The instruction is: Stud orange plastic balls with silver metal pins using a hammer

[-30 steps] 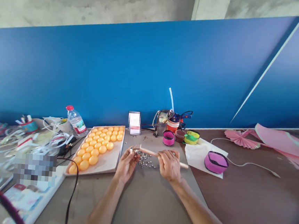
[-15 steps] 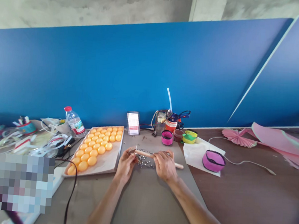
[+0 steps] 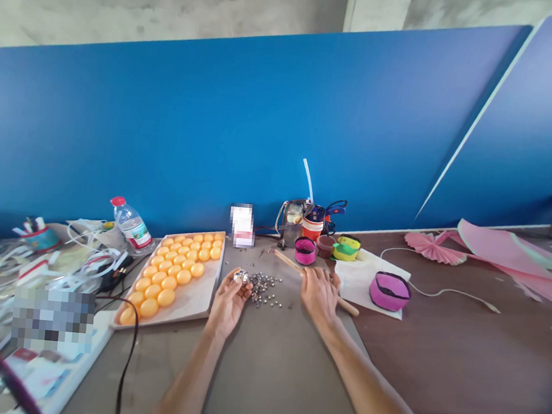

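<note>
"Shiny metal piece [image 3: 241, 277]: where is it?"

"In the left hand [image 3: 228, 307], pinched between thumb and fingers, beside the left edge of a pile of small metal balls [image 3: 264, 288] on the grey tabletop [image 3: 266, 373]."

"How is that hand posed?"

"Palm turned inward and partly upward, fingers curled, the forearm slanting rightward from the near side."

"And the right hand [image 3: 319, 293]?"

"Back of the hand on top, laid over the middle of a wooden stick [image 3: 348, 307] that runs from far left to near right. Its fingers bend over the stick, but their undersides are hidden; I can't tell whether they grip it. That forearm comes from near right."

"Farther out?"

"Left, a tray [image 3: 203, 298] of orange balls [image 3: 167, 282]; right, a purple band [image 3: 390, 292] on white paper [image 3: 354, 283]; far, a pink band [image 3: 305, 251]."
</note>
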Tool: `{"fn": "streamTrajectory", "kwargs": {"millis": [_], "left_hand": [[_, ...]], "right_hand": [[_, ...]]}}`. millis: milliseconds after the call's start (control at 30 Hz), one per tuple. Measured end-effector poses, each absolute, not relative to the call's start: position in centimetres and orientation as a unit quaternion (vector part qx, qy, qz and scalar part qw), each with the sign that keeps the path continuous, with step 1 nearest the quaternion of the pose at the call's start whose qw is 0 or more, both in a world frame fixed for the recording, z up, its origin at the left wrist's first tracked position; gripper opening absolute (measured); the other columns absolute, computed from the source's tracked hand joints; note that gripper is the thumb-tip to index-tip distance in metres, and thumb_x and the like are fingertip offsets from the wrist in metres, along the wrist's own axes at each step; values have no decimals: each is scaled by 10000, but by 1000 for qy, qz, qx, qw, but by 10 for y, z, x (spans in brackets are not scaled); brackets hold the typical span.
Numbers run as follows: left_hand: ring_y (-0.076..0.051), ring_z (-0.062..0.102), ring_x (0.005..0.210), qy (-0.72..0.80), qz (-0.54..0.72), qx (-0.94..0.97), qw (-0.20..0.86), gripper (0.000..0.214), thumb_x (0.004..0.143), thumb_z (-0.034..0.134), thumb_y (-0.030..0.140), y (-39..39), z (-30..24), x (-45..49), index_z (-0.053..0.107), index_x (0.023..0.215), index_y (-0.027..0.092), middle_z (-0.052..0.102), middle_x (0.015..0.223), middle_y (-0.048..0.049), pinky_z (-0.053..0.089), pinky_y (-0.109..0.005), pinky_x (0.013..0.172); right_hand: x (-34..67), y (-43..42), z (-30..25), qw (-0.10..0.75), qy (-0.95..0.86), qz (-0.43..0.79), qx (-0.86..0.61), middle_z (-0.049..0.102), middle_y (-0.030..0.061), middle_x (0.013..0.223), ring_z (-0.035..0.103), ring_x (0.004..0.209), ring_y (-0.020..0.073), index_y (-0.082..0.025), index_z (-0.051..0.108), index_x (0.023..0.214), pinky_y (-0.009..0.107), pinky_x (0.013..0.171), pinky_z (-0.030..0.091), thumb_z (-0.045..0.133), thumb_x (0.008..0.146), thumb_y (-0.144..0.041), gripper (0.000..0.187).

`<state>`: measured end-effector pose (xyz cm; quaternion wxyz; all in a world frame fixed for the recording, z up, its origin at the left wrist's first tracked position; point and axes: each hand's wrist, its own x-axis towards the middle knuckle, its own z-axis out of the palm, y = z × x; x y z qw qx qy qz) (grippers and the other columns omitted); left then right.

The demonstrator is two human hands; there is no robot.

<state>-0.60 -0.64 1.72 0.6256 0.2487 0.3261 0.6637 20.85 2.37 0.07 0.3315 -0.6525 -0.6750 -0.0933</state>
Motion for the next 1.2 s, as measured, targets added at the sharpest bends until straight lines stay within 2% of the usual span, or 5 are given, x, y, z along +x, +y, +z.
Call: {"fn": "streamTrajectory", "kwargs": {"millis": [233,400,533,667,1200], "left_hand": [[-122,631,709,326,655,253,632,349,690,692,170,-8,18,-3,569,1016,180,653,863,-33,500,-225,651],[-120,631,710,322,649,264,637,338,699,685,169,-8,16,-3,573,1018,185,654,866,-32,500,-226,654],[-125,632,719,324,642,266,642,345,710,676,175,-7,14,-4,565,1036,194,652,873,-30,505,-230,651],[-119,628,714,312,638,265,652,344,719,669,180,-7,15,-4,566,1047,198,649,869,-27,504,-232,662],[-175,631,872,269,597,277,703,414,753,617,166,-11,16,-7,519,1155,200,652,990,-75,474,-310,811]], "right_hand": [[210,27,-7,222,-678,-47,-699,579,105,893,461,902,232,-169,611,864,388,858,223,416,850,-243,209],[209,27,-4,237,-672,-27,-702,576,126,996,465,961,257,-177,606,988,380,828,258,470,809,-224,230],[212,25,2,265,-752,60,-601,621,74,997,518,960,204,-211,607,1011,319,836,289,450,803,-178,263],[216,23,4,182,-849,157,-470,664,24,898,569,868,166,-230,649,885,291,837,301,452,758,-126,257],[210,21,7,139,-839,156,-503,658,59,872,579,819,150,-171,633,840,212,729,356,435,733,-97,237]]}}
